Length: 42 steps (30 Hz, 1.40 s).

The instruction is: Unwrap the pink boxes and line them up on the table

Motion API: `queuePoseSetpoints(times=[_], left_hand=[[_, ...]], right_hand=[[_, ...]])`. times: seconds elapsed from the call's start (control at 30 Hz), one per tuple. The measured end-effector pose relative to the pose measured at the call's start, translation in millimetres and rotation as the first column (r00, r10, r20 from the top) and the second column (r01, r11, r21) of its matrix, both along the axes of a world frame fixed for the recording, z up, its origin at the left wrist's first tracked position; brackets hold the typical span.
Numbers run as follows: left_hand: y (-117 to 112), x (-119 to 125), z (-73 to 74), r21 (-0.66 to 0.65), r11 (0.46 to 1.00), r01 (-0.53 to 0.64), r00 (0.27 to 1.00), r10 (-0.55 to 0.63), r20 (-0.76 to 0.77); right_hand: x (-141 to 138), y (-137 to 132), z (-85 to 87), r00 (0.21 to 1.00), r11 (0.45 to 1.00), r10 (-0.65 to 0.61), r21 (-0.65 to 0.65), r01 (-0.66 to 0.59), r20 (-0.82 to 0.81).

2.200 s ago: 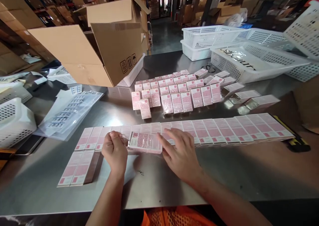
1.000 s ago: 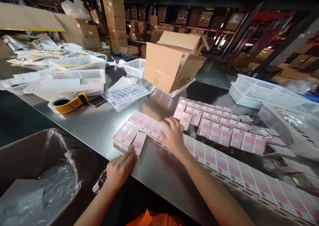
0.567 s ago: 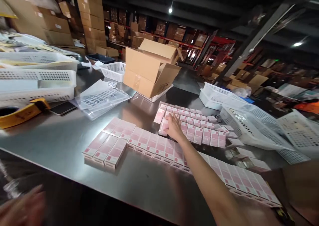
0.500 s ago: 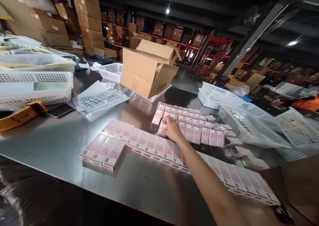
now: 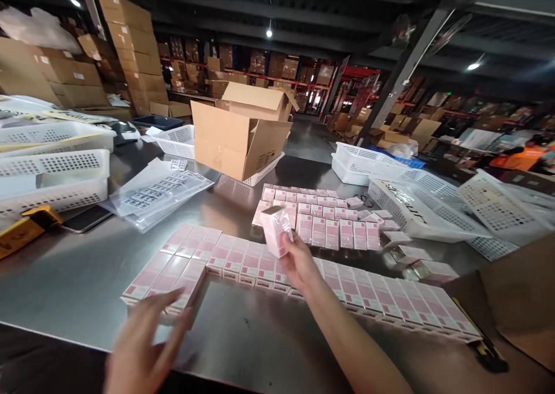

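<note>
My right hand (image 5: 298, 261) is closed around a small pink box (image 5: 276, 231) wrapped in clear film, lifted above the steel table (image 5: 87, 267). Under it runs a long row of flat pink boxes (image 5: 368, 293) laid side by side. Behind stands a block of upright pink boxes (image 5: 323, 220), still in film. My left hand (image 5: 141, 348) hovers at the near table edge, blurred, fingers spread, holding nothing, close to the left end of the flat row (image 5: 169, 272).
An open cardboard carton (image 5: 236, 133) sits in a white basket at mid table. White perforated baskets stand left (image 5: 52, 171) and right (image 5: 416, 206). Clear bags of label sheets (image 5: 156, 194), a phone (image 5: 80, 218) and a yellow tape dispenser (image 5: 23, 229) lie left.
My right hand reached into the upright block, took one wrapped box and lifted it toward me. My left hand came back up from below the table edge.
</note>
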<state>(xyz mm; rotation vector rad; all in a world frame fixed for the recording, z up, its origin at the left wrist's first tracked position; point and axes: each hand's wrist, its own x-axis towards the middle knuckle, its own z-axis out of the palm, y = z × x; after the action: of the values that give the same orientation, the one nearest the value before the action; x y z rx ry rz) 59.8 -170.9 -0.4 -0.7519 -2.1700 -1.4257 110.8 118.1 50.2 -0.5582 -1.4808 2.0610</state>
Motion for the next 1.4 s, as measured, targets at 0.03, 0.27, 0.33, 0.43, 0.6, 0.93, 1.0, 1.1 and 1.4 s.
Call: queuePoseSetpoints(times=[0.03, 0.27, 0.33, 0.43, 0.6, 0.93, 1.0, 1.1, 1.4], left_hand=[[29, 8, -2.2, -0.053, 0.988, 0.147, 0.989, -0.145, 0.037], [190, 3, 14.0, 0.407, 0.701, 0.586, 0.601, -0.712, 0.362], [196, -1, 13.4, 0.354, 0.705, 0.615, 0.618, -0.709, 0.339], [188, -7, 5.3, 0.272, 0.709, 0.650, 0.657, -0.705, 0.268], [172, -12, -15.0, 0.387, 0.735, 0.557, 0.705, -0.664, 0.248], [163, -20, -15.6, 0.261, 0.704, 0.661, 0.687, -0.707, 0.166], [163, -19, -14.1, 0.287, 0.718, 0.634, 0.679, -0.694, 0.240], [164, -19, -9.9, 0.350, 0.767, 0.538, 0.662, -0.642, 0.387], [170, -31, 4.8, 0.532, 0.811, 0.243, 0.556, -0.565, 0.609]], right_hand=[[6, -10, -3.4, 0.998, 0.996, 0.055, -0.063, -0.057, -0.020], [50, 18, -16.0, 0.979, 0.917, -0.029, 0.385, 0.106, -0.200], [68, 47, -7.3, 0.957, 0.680, -0.148, 0.677, 0.281, -0.249], [91, 73, 3.6, 0.997, 0.317, -0.010, 0.946, 0.072, -0.072], [92, 59, -4.3, 1.000, 0.158, -0.005, 0.987, 0.019, -0.018], [91, 38, -17.6, 0.995, 0.327, -0.041, 0.939, 0.102, -0.094], [93, 38, -16.9, 0.992, 0.393, -0.040, 0.910, 0.127, -0.121], [98, 40, -9.6, 0.994, 0.491, 0.070, 0.870, 0.038, -0.083], [108, 48, 7.6, 0.847, 0.320, 0.495, 0.865, -0.387, 0.196]])
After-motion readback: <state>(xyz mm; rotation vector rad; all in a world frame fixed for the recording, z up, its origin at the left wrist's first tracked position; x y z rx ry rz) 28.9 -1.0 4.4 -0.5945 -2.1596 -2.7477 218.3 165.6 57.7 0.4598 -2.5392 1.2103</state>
